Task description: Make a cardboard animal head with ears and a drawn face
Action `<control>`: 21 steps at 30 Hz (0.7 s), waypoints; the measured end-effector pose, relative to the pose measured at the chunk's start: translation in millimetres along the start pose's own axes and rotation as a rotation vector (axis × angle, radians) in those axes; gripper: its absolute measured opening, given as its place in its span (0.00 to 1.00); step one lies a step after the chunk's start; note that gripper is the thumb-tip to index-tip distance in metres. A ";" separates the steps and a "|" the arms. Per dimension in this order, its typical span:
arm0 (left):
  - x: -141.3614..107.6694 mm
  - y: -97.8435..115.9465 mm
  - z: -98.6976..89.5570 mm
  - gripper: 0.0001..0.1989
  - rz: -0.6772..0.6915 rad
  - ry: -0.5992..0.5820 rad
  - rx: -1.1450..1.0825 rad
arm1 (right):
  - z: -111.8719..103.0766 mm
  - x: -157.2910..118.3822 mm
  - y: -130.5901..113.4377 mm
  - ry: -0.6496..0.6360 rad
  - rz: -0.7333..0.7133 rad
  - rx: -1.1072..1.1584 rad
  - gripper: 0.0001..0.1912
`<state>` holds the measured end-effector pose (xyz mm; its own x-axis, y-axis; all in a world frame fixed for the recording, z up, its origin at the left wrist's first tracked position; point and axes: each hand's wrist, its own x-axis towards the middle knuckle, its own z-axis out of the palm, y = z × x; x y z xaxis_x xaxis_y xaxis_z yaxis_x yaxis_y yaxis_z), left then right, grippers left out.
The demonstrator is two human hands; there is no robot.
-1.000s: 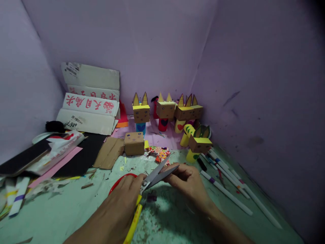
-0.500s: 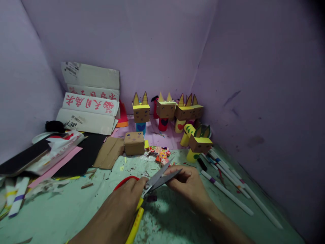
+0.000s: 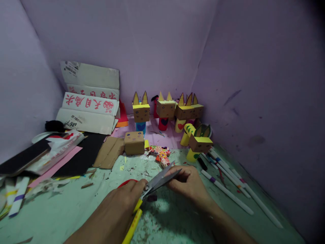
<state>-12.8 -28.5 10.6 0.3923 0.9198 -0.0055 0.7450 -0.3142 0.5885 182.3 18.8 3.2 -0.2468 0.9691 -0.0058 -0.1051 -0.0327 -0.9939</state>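
Scissors (image 3: 153, 184) with yellow handles point up and to the right, their blades slightly apart. My left hand (image 3: 125, 200) is closed around them near the pivot, and a red curved edge (image 3: 127, 182) shows just behind its knuckles. At the blade tips is my right hand (image 3: 189, 184), its thumb and fingers pressed together; whatever lies between them is too small or hidden to name. Beyond the blades lies a piece of floral-patterned material (image 3: 161, 152). A brown cardboard box (image 3: 134, 143) with a drawn face sits behind my left hand.
Cardboard-headed figures (image 3: 166, 110) with pointed ears stand at the back. On the right lie several white pens (image 3: 228, 193). Folded cardboard (image 3: 88, 108), black sheets (image 3: 83, 156) and a pink strip (image 3: 57, 166) are on the left. Scraps dot the green table cover (image 3: 76, 200).
The scissor blades have come a little closer together. My left hand has shifted slightly, and less of the red edge shows behind it. My right hand has barely moved.
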 end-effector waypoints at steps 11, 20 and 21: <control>-0.9 5.5 -3.1 0.18 -0.005 -0.024 0.047 | -6.2 2.7 3.5 -0.075 0.060 0.125 0.07; -1.1 8.8 4.5 0.25 -0.075 -0.043 0.039 | -6.0 2.8 -1.2 -0.002 0.004 0.088 0.03; -0.8 8.4 6.4 0.26 -0.082 -0.050 0.052 | -4.5 2.7 -3.0 0.014 0.004 0.079 0.04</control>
<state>-3.4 -33.4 10.4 0.3542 0.9305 -0.0929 0.8022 -0.2513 0.5415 186.3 22.5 5.7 -0.2337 0.9722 -0.0123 -0.1801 -0.0557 -0.9821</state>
